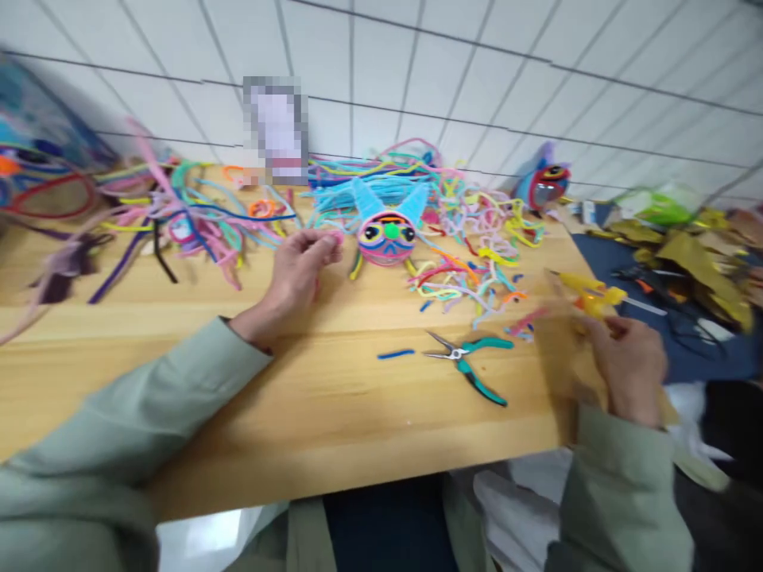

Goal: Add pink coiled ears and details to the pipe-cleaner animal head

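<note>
My left hand (305,266) is closed in a pinch on a small pink piece (337,238), left of a round pipe-cleaner face (387,238) with blue ears and a green nose. Over the right end of the table, my right hand (625,357) is closed around a yellow glue gun (590,292), its tip pointing left. Green-handled pliers (470,357) lie with their jaws apart between my hands. Just left of their tips is a short blue piece (396,354).
Pipe cleaners (196,210) spread across the back left, with a blue bundle (369,191) behind the face. Scraps (465,278) lie right of it. Another figure (544,183) stands by the wall. Gold sheets (703,262) cover a dark surface at right.
</note>
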